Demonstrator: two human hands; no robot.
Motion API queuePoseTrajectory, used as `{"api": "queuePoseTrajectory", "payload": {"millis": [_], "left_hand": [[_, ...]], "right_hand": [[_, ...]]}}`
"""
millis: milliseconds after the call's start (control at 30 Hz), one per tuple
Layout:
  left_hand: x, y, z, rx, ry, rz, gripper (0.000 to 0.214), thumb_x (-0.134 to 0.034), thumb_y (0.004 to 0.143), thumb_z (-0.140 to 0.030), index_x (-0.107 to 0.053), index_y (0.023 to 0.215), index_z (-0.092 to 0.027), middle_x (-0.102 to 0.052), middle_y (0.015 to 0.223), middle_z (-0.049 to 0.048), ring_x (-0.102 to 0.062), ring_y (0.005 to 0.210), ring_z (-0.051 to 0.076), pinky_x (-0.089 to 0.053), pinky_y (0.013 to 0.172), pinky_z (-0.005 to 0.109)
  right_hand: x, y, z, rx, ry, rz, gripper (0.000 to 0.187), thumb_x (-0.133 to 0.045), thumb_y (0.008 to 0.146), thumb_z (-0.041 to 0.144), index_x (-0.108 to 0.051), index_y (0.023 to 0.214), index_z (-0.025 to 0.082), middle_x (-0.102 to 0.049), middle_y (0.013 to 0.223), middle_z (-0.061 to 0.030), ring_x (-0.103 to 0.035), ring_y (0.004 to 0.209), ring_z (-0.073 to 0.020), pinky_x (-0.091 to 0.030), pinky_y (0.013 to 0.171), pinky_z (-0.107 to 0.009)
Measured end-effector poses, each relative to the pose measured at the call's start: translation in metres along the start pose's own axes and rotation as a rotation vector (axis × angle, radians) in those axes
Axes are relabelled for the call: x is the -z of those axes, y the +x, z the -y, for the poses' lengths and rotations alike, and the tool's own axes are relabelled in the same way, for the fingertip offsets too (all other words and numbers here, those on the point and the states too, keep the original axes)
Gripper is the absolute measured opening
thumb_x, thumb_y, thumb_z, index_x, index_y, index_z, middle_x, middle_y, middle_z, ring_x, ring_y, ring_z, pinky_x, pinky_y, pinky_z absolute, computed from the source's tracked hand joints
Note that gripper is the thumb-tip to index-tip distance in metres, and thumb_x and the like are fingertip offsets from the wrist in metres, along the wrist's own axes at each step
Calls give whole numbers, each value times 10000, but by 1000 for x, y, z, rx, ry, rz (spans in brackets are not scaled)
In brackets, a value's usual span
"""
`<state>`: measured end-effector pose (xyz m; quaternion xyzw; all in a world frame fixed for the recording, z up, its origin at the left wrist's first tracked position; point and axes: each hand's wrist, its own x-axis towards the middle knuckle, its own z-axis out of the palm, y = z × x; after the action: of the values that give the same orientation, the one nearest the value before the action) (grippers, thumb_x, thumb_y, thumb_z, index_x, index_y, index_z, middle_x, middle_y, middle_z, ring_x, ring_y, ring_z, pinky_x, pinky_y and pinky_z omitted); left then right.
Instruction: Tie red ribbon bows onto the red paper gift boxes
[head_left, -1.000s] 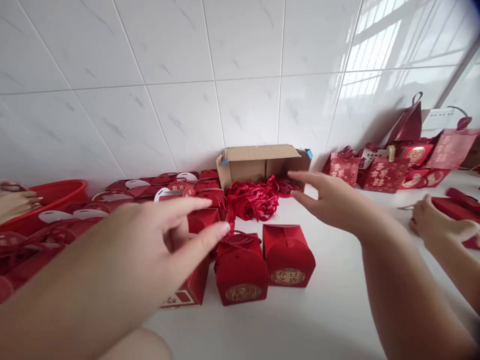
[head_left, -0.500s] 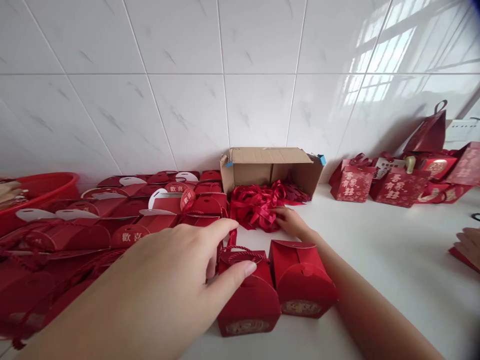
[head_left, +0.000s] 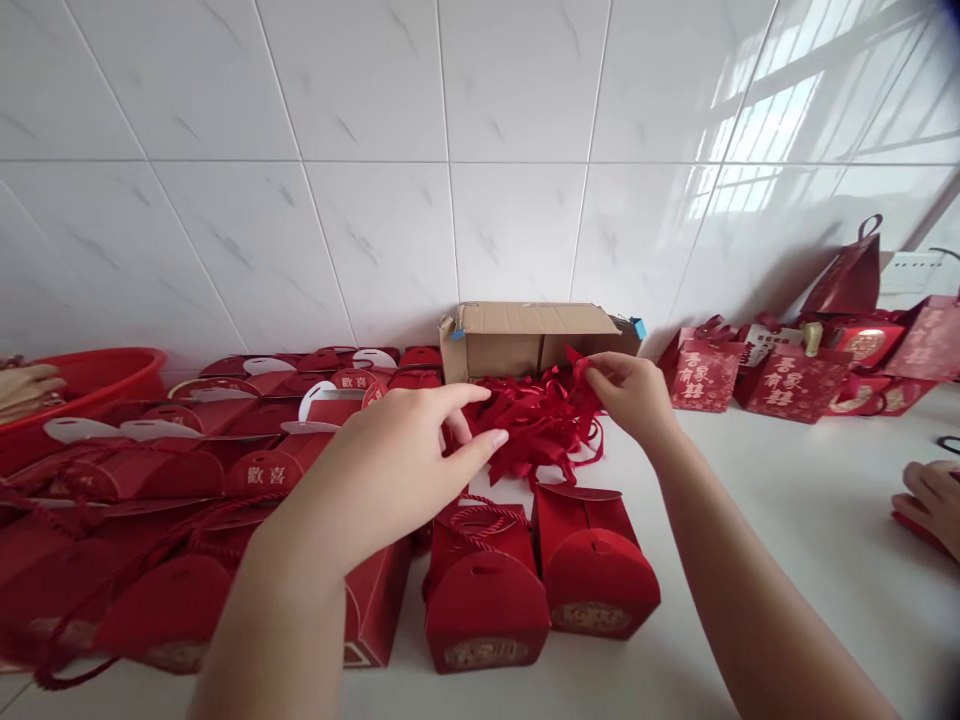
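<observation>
My right hand [head_left: 630, 392] pinches a red ribbon [head_left: 579, 372] and lifts it from the red ribbon pile [head_left: 536, 425] in front of an open cardboard box [head_left: 525, 335]. My left hand [head_left: 397, 460] hovers beside the pile with fingers spread, holding nothing. Below my hands two folded red gift boxes [head_left: 487, 590] [head_left: 596, 565] stand side by side on the white counter [head_left: 772, 560]; the left one has a rope handle.
Many flat and folded red boxes [head_left: 225, 440] cover the counter at left, beside a red basin [head_left: 90, 385]. Red gift bags [head_left: 795, 375] stand at the right by the tiled wall. Another person's hand [head_left: 930, 500] rests at the right edge.
My right hand reached into the ribbon pile and has risen with a ribbon pinched. My left hand moved up from the box with the rope handle toward the pile.
</observation>
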<state>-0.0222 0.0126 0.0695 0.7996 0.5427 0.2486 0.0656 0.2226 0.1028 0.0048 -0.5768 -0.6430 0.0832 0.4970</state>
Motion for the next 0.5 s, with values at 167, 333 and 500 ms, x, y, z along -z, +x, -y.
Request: {"api": "queuePoseTrajectory", "payload": {"millis": [167, 333, 500], "left_hand": [[-13, 11, -7, -30, -119, -6, 445, -500, 831, -547, -604, 1195, -313, -686, 1002, 25, -633, 803, 188, -492, 672, 287], [-20, 10, -12, -73, -94, 44, 447, -498, 843, -517, -579, 1222, -292, -642, 1142, 46, -605, 978, 236, -476, 785, 327], [-15, -1, -21, -95, -53, 51, 288, -437, 894, -452, -620, 848, -234, -645, 790, 9, -579, 693, 182, -416, 574, 284]], "right_hand": [[20, -14, 32, 73, 94, -4, 220, -554, 765, 258, -735, 854, 171, -705, 840, -55, -630, 688, -179, -492, 610, -289], [26, -32, 60, 103, 205, 240, 227, -552, 787, 240, -747, 880, 172, -717, 795, -47, -633, 703, -182, -495, 592, -272], [31, -46, 80, 125, 303, 433, 234, -537, 832, 289, -695, 722, 157, -654, 655, -27, -587, 621, -152, -449, 526, -241]]}}
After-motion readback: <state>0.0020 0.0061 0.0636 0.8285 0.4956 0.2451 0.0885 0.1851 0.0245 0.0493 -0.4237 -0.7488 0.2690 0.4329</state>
